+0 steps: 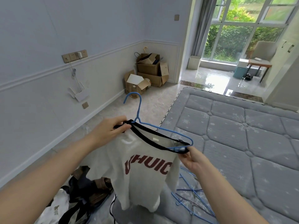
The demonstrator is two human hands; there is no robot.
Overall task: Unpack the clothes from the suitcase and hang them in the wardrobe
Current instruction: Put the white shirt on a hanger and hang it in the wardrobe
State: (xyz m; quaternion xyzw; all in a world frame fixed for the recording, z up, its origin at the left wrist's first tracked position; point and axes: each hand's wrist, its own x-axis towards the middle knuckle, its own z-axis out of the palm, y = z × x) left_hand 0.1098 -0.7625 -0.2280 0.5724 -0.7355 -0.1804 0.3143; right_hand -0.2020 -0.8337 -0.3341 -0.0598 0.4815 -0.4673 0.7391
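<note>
A white sweater (142, 172) with a black collar and dark red letters hangs in front of me. A blue wire hanger (139, 109) sits partly inside its neck, hook pointing up. My left hand (113, 128) pinches the black collar at the hanger's neck. My right hand (192, 159) pinches the collar's other end beside the hanger's right shoulder. Below the sweater lies a heap of dark and white clothes (84, 191); the suitcase itself is hidden. At the far right edge stand white wardrobe doors (288, 50) with handles.
Several loose blue hangers (191, 194) lie on the grey quilted mattress (242, 135) at my right. Cardboard boxes (148, 71) are stacked in the far corner. A chair (262, 57) stands by the glass doors. Tiled floor runs between the mattress and the left wall.
</note>
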